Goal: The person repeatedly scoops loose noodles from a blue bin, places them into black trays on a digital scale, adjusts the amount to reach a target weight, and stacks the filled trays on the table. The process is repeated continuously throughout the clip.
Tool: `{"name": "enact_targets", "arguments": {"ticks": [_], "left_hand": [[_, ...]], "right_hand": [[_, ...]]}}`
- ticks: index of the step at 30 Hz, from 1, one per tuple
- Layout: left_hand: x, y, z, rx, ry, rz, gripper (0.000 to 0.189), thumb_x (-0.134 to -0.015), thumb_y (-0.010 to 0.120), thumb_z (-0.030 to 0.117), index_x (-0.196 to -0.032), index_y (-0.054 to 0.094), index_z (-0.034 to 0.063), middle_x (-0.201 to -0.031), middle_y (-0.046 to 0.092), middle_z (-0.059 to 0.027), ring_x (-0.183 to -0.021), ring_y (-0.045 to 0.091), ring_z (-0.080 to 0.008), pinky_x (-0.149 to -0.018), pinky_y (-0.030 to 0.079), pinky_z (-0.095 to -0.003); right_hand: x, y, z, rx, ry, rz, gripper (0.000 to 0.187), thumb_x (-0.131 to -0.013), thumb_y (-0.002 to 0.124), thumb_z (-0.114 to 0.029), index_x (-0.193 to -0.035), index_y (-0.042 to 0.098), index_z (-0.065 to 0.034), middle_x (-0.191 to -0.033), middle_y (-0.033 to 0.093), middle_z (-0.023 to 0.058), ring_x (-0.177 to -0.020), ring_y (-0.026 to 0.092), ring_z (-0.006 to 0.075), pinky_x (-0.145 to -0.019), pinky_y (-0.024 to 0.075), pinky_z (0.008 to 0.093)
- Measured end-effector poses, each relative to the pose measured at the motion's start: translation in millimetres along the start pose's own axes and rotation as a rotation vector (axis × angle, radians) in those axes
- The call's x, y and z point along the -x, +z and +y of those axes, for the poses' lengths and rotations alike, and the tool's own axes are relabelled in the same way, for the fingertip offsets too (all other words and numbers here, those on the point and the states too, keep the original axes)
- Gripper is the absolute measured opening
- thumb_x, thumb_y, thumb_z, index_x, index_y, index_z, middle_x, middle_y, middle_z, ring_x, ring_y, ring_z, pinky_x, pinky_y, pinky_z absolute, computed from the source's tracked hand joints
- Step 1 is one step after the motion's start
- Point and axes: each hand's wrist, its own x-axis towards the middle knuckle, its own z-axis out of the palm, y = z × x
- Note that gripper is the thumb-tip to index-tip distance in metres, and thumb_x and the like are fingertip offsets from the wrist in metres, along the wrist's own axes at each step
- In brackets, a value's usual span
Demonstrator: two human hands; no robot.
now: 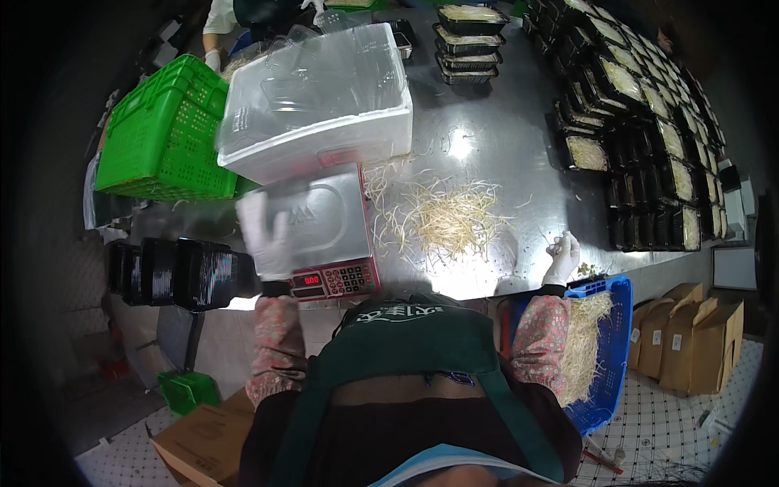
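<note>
My left hand [265, 234], in a white glove and slightly blurred, is over the left edge of a digital scale [325, 216]. Its fingers are apart with nothing in them. The scale's steel pan is bare, and its red display reads zero. To the right of the scale, a loose heap of bean sprouts [453, 216] lies on the steel table [511, 140]. My right hand [562, 259], also gloved, rests near the table's front edge with its fingers curled. A thin strand shows by its fingertips; whether they pinch it is unclear.
A foam box [316, 143] of clear lids and a green crate [170, 134] stand behind the scale. Black trays [201, 274] lie at left. Filled trays [621, 79] are stacked at right; more [468, 45] stand farther back. A blue basket [621, 341] holds sprouts. A co-worker's gloved hand [212, 61] is opposite.
</note>
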Motion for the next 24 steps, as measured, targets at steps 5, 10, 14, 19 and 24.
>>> {"name": "enact_targets", "arguments": {"ticks": [5,10,14,19,24], "left_hand": [[51.0,-199.4,-193.1,-1.204,-0.318,0.108,0.07,-0.096,0.046,0.054,-0.143,0.039,0.003,-0.148,0.037,-0.0226,-0.134,0.035,-0.0437,-0.11,0.025,-0.0573],[77.5,-202.9,-210.8,-0.394,-0.625,-0.311,0.043,-0.101,0.045,0.031,-0.129,0.058,0.0003,-0.123,0.062,-0.0211,-0.115,0.059,-0.0336,-0.099,0.044,-0.0351],[73.7,-204.3,-203.0,-0.331,-0.521,-0.303,0.035,-0.097,0.054,0.017,-0.127,0.059,-0.0022,-0.121,0.065,-0.017,-0.112,0.062,-0.024,-0.098,0.044,-0.0306],[66.6,-224.3,-206.8,-0.28,-0.492,0.179,0.028,-0.084,0.075,0.016,-0.104,0.07,-0.0026,-0.093,0.071,-0.0106,-0.082,0.063,-0.017,-0.081,0.049,-0.0306],[-2.9,-99.3,-74.5,0.192,-0.26,0.355,0.019,-0.084,0.075,0.007,-0.096,0.069,-0.007,-0.089,0.071,-0.009,-0.075,0.061,-0.013,-0.074,0.051,-0.0267]], "right_hand": [[65.6,-1.6,19.5,0.063,0.129,0.126,0.016,-0.095,0.061,-0.017,-0.104,0.061,-0.0043,-0.078,0.061,0.0033,-0.054,0.05,0.0078,-0.048,0.045,0.0221],[137.2,79.0,41.3,0.151,0.132,-0.203,0.014,-0.095,0.061,-0.016,-0.104,0.061,-0.0047,-0.079,0.06,0.0013,-0.059,0.052,0.0066,-0.051,0.045,0.021],[200.2,152.8,54.5,0.243,0.017,-0.559,0.012,-0.095,0.062,-0.014,-0.101,0.062,-0.004,-0.083,0.062,0.0011,-0.067,0.054,0.0069,-0.058,0.0461,0.0214],[291.3,212.9,27.4,0.528,-0.475,-0.929,0.017,-0.09,0.063,-0.015,-0.104,0.062,-0.0054,-0.091,0.065,0.0116,-0.083,0.065,0.0265,-0.075,0.0518,0.0351],[324.0,181.6,22.6,0.581,-0.24,-1.063,0.016,-0.09,0.063,-0.016,-0.103,0.063,-0.0058,-0.094,0.067,0.0117,-0.088,0.066,0.0281,-0.078,0.0529,0.036]]}}
